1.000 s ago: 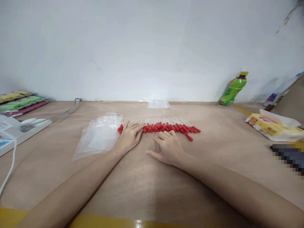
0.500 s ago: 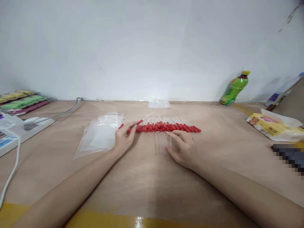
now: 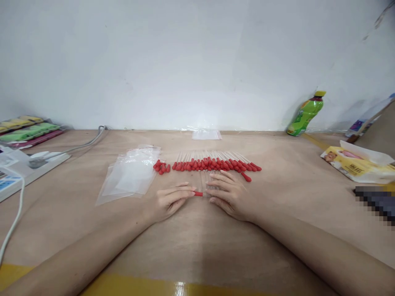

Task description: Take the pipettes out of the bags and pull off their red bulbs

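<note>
My left hand (image 3: 174, 200) pinches a red rubber dropper bulb (image 3: 198, 193), its open end pointing right. My right hand (image 3: 226, 193) faces it, fingers closed on a clear glass tube (image 3: 205, 195) whose end meets the bulb; most of the tube is hidden by the hand. Under and beside the right fingers lie several loose glass tubes (image 3: 202, 179). Behind both hands stretches a row of glass droppers with red bulbs (image 3: 212, 164), bulbs toward me. A small pile of loose red bulbs (image 3: 160, 167) is at its left end. One more red bulb (image 3: 246, 176) lies beyond my right hand.
Clear plastic bags (image 3: 132, 172) lie left of the row, and another bag (image 3: 206, 135) is by the wall. A power strip (image 3: 52, 158) with cables stands far left. On the right are a green bottle (image 3: 305, 115), a tissue pack (image 3: 354, 164) and a pixelated dark object (image 3: 375, 203).
My left hand has come from the row's left end toward me and right, and now holds a bulb against the tube. The loose bulb pile is uncovered. My right hand has barely moved.
</note>
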Motion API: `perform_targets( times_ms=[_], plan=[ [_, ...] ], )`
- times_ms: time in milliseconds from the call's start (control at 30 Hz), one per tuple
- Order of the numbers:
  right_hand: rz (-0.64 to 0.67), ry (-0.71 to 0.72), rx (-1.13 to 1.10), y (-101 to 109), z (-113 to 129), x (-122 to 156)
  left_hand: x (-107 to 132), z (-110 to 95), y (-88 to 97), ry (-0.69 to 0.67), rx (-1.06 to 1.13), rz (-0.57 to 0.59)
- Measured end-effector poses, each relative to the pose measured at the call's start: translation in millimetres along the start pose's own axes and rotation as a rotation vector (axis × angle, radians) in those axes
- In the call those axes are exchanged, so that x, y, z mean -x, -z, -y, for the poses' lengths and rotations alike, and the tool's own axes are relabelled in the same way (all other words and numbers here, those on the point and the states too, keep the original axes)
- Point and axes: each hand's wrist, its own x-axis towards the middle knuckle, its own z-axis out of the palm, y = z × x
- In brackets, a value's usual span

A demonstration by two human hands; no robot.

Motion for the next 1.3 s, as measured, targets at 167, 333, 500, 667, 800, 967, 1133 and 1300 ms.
perform_targets(
  times_ms=[167, 333, 500, 667, 800, 967, 1133, 1300],
  plan=[
    [-0.066, 0.002, -0.041, -2, 2, -2, -5, 1, -2.2, 0.021, -0.076, 0.038],
    [-0.135, -0.021, -0.032, -7, 4, -3, -11, -3, -7.5, 0.03, -0.153, 0.097],
    [-0.165, 0.026, -0.044, -11, 5, -4, -13, -2, -23.6, 0.049, -0.175, 0.014],
    [-0.14, 0.02, -0.045, -11, 5, -5, -13, -2, -28.3, 0.015, -0.191, -0.017],
    [-0.152, 0.036, -0.075, -17, 2, -2, -13, -3, -26.2, -0.004, -0.212, -0.027],
    [-0.116, 0.109, -0.169, -19, 1, 0, -14, -5, -24.0, -0.067, -0.218, 0.009],
    [-0.073, 0.144, -0.12, -12, 5, 0, -15, -8, -21.2, -0.086, -0.215, 0.023],
    [-0.106, 0.181, -0.066, -10, 5, 1, -14, -9, -18.4, -0.046, -0.186, 0.042]
  ],
)
